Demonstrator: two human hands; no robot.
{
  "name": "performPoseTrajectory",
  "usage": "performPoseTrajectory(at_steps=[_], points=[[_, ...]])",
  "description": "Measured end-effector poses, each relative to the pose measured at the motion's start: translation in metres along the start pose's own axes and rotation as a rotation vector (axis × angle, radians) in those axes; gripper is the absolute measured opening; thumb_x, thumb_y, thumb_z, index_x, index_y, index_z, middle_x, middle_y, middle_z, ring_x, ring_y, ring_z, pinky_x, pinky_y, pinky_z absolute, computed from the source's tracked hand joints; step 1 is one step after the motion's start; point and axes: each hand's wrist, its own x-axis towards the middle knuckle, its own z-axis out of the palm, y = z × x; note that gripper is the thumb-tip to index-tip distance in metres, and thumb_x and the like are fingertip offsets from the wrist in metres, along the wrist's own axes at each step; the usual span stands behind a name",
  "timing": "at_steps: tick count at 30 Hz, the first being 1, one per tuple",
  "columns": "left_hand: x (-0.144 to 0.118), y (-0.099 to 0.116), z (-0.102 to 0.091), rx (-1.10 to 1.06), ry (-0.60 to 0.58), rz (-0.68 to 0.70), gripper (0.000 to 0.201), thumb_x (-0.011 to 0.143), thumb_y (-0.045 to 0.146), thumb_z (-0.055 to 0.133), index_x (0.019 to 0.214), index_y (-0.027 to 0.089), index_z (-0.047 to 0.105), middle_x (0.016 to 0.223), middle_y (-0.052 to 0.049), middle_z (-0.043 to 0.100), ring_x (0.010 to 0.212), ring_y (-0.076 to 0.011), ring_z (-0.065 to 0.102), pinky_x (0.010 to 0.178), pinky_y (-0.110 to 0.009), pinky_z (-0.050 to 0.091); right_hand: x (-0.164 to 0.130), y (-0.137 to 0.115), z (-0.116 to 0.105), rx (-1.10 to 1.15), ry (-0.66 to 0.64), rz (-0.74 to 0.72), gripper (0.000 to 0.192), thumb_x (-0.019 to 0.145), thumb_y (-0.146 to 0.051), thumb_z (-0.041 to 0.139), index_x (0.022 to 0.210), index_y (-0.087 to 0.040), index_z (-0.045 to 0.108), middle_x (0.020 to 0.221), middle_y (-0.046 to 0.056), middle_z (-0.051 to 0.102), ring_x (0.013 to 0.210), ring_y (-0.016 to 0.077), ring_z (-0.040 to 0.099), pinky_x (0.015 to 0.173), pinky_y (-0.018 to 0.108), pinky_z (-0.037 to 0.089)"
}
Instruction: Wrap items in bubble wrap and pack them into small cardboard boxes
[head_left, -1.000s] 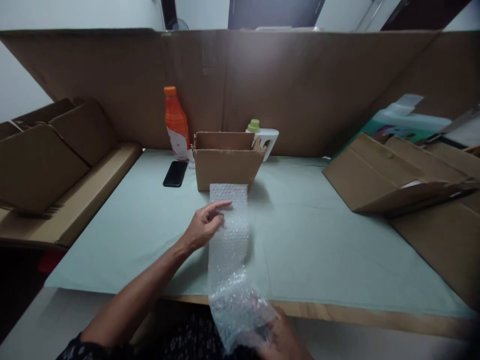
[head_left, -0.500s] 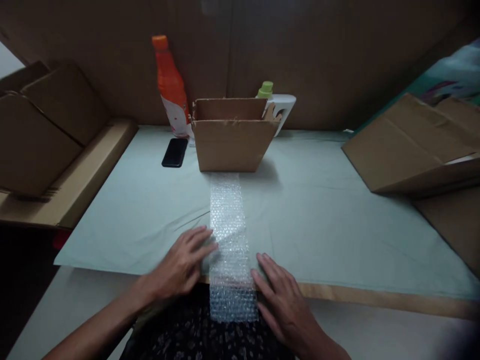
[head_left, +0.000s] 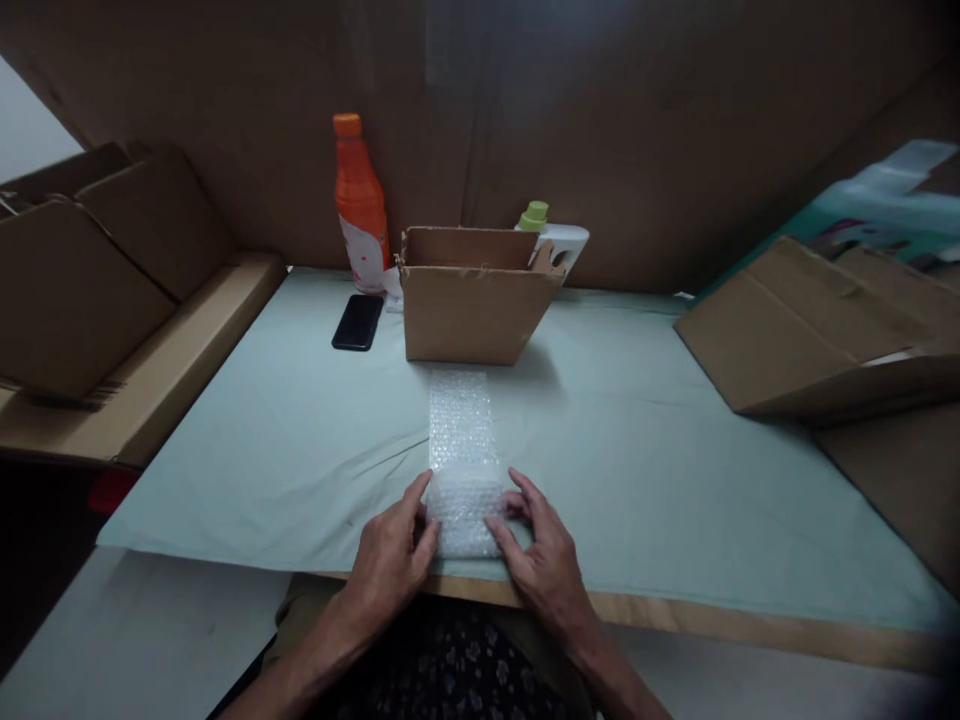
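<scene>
A clear strip of bubble wrap (head_left: pixel 461 420) lies flat on the cloth-covered table, running from near the table's front edge toward the open cardboard box (head_left: pixel 465 315). Its near end is doubled over into a thicker folded part. At the left edge of that fold, my left hand (head_left: pixel 394 550) has its thumb and fingers on the wrap. Opposite it, my right hand (head_left: pixel 544 550) grips the right edge, with the thumb lying on top of the fold. Whether anything is inside the fold cannot be made out.
Behind the box stand an orange bottle (head_left: pixel 361 210) and a white jug with a green cap (head_left: pixel 566 245). A black phone (head_left: pixel 358 322) lies left of the box. Cardboard boxes flank the table at left (head_left: pixel 82 290) and right (head_left: pixel 810 330), with a teal bottle (head_left: pixel 892 205) behind.
The near end of the bubble wrap, which hung over the table edge, is now folded back onto the table. Both hands have closed in on its sides. The view has shifted slightly.
</scene>
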Motion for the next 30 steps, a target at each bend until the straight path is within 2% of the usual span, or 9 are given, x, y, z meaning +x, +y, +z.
performPoseTrajectory(at_steps=[3,8,12,14,16,19,23,27,30], points=[[0.007,-0.003,0.006,0.099,-0.006,0.016,0.059,0.091,0.02,0.049,0.149,0.019,0.038,0.083,-0.002,0.072,0.067,-0.0188,0.066,0.065,-0.031,0.052,-0.006,0.001,-0.007,-0.155,0.106,-0.216,0.047,0.094,-0.026,0.061,0.139,-0.021,0.05,0.107,0.011,0.07,0.096,0.0261,0.067,0.084,0.044,0.054],[0.009,-0.007,0.008,0.19,0.007,0.099,0.058,0.092,0.018,0.049,0.149,0.02,0.038,0.082,-0.002,0.071,0.068,-0.0195,0.067,0.063,-0.03,0.053,-0.012,-0.008,-0.012,-0.238,-0.101,-0.45,0.033,0.09,-0.014,0.06,0.122,-0.02,0.062,0.127,0.013,0.067,0.121,0.0305,0.059,0.094,0.048,0.049],[0.003,-0.002,-0.005,0.213,0.117,0.272,0.056,0.094,0.024,0.056,0.147,0.022,0.04,0.113,-0.012,0.068,0.098,-0.0254,0.068,0.082,-0.039,0.057,-0.004,-0.011,-0.008,-0.193,-0.126,-0.439,0.024,0.093,-0.007,0.052,0.109,-0.021,0.065,0.113,0.008,0.074,0.11,0.0253,0.065,0.09,0.045,0.049],[-0.003,0.001,-0.013,0.171,0.074,0.392,0.059,0.092,0.027,0.061,0.147,0.023,0.04,0.126,-0.014,0.064,0.113,-0.0286,0.063,0.093,-0.045,0.055,0.001,-0.012,-0.009,-0.111,-0.18,-0.409,0.023,0.096,-0.01,0.051,0.109,-0.021,0.066,0.105,0.007,0.075,0.099,0.0227,0.067,0.086,0.042,0.051],[-0.009,0.003,-0.016,0.126,-0.006,0.451,0.057,0.092,0.023,0.059,0.146,0.025,0.041,0.12,-0.012,0.067,0.108,-0.0272,0.063,0.09,-0.044,0.056,0.004,-0.014,-0.011,-0.023,-0.259,-0.325,0.02,0.098,-0.015,0.051,0.109,-0.022,0.067,0.096,0.004,0.075,0.089,0.0205,0.068,0.08,0.038,0.053],[-0.008,0.001,-0.011,0.104,-0.017,0.377,0.05,0.096,0.015,0.049,0.145,0.025,0.043,0.099,-0.007,0.072,0.084,-0.0225,0.066,0.075,-0.038,0.056,0.007,-0.014,-0.015,0.024,-0.218,-0.221,0.02,0.098,-0.022,0.056,0.115,-0.023,0.066,0.097,0.005,0.075,0.088,0.0203,0.068,0.077,0.036,0.055],[0.007,-0.004,0.002,0.126,0.019,0.264,0.05,0.095,0.017,0.051,0.144,0.023,0.044,0.105,-0.008,0.071,0.087,-0.0225,0.067,0.078,-0.039,0.057,0.003,-0.011,-0.017,-0.118,0.04,-0.348,0.026,0.094,-0.02,0.06,0.12,-0.022,0.063,0.114,0.011,0.071,0.105,0.0256,0.065,0.087,0.043,0.052],[0.014,-0.006,0.002,0.2,0.103,0.256,0.045,0.095,0.017,0.051,0.14,0.022,0.049,0.116,-0.011,0.064,0.104,-0.0253,0.062,0.088,-0.043,0.056,0.002,-0.01,-0.011,-0.225,-0.118,-0.456,0.026,0.092,-0.017,0.06,0.117,-0.021,0.064,0.117,0.011,0.071,0.114,0.0285,0.062,0.092,0.047,0.05],[0.005,-0.003,-0.006,0.207,0.099,0.362,0.045,0.095,0.021,0.057,0.139,0.022,0.049,0.128,-0.014,0.06,0.119,-0.0299,0.055,0.1,-0.05,0.05,0.01,-0.01,-0.007,-0.205,-0.184,-0.439,0.026,0.093,-0.012,0.055,0.115,-0.021,0.065,0.113,0.01,0.073,0.112,0.0273,0.064,0.092,0.048,0.05]])
